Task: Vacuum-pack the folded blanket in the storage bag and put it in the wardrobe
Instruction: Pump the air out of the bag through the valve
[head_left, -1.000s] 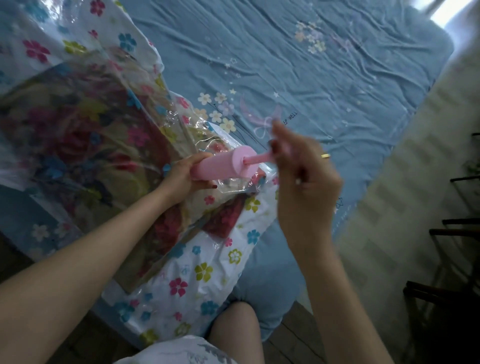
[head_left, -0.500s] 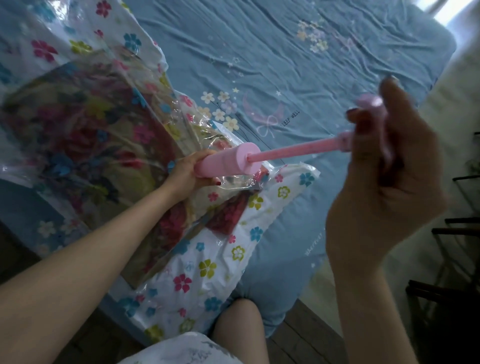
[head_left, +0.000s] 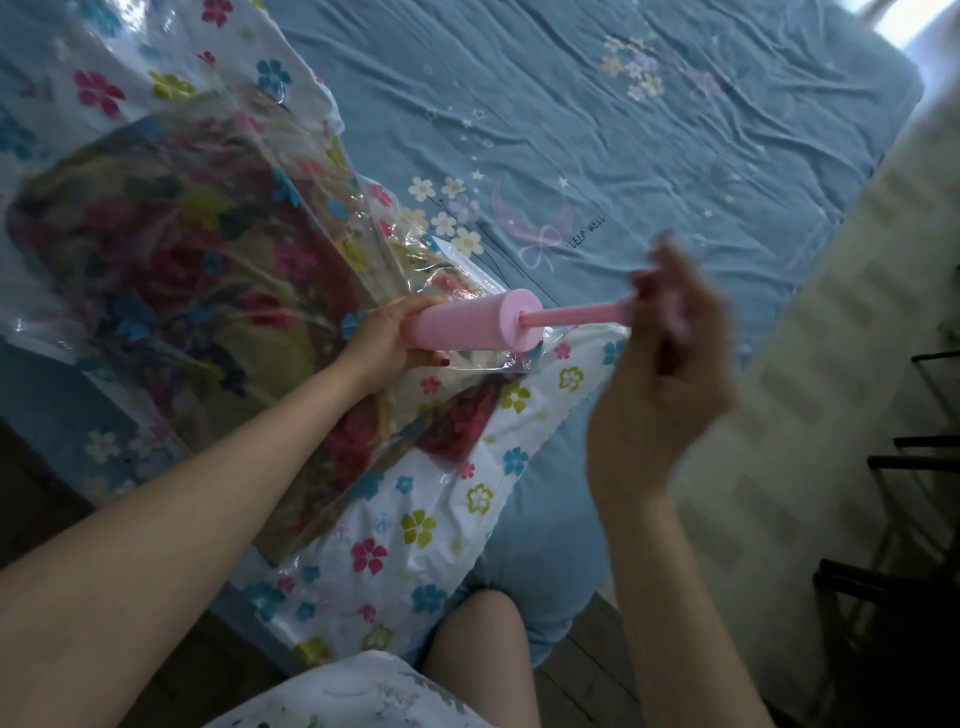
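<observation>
We see the left hand (head_left: 382, 340) wrapped round the base of the pink pump (head_left: 470, 325), fingers curled tight on the barrel. Just beyond those fingers lies the storage bag (head_left: 363, 519), the folded blanket (head_left: 171, 270) inside, on the blue bed (head_left: 623, 145). The right hand (head_left: 660, 374), blurred, grips the plunger rod (head_left: 576, 313), partly drawn out of the barrel.

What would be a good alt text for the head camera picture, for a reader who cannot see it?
A person works a pink hand pump on a clear flowered storage bag holding a folded blanket, on a blue bed sheet. The left hand grips the pump's barrel; the blurred right hand grips the handle, the plunger rod partly out.
</observation>
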